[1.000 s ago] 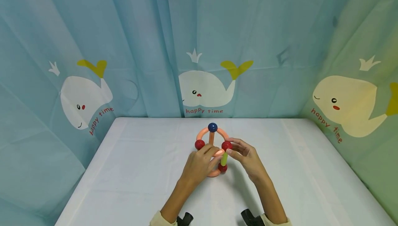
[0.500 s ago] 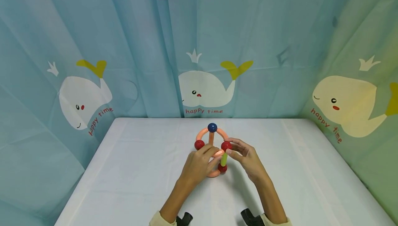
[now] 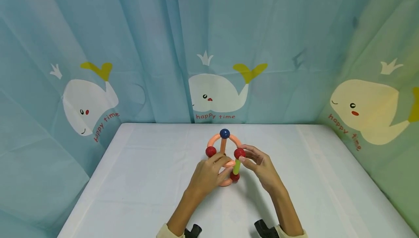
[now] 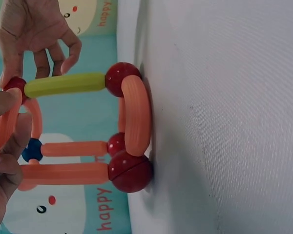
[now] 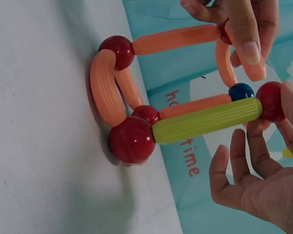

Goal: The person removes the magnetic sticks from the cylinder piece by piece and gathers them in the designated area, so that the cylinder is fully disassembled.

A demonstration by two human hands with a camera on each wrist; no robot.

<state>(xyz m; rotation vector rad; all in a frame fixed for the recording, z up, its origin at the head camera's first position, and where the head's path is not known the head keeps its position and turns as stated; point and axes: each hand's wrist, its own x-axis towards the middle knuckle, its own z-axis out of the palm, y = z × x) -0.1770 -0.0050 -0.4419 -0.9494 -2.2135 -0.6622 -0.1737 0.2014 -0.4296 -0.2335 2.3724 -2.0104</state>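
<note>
A frame of magnetic sticks and balls stands on the table. My left hand (image 3: 209, 172) pinches a curved orange stick (image 3: 230, 163) near its top. In the right wrist view, that stick's free end lies a small gap from an upper red ball (image 5: 272, 101). My right hand (image 3: 263, 167) pinches this ball between thumb and fingers, its other fingers loosely bent. A yellow-green stick (image 4: 71, 85) runs upright from it to a lower red ball (image 4: 122, 78). Behind stands a blue ball (image 3: 224, 133) with orange sticks. My left fingers hide part of the left side.
The white table (image 3: 140, 190) spreads around the frame. A blue-green curtain (image 3: 157, 48) with printed whales hangs along its back and sides. Black wrist mounts (image 3: 193, 230) show at the sleeves.
The curved orange stick's free end has dipped slightly, away from the upper red ball. Both hands otherwise stay nearly in place, and the frame has barely moved.
</note>
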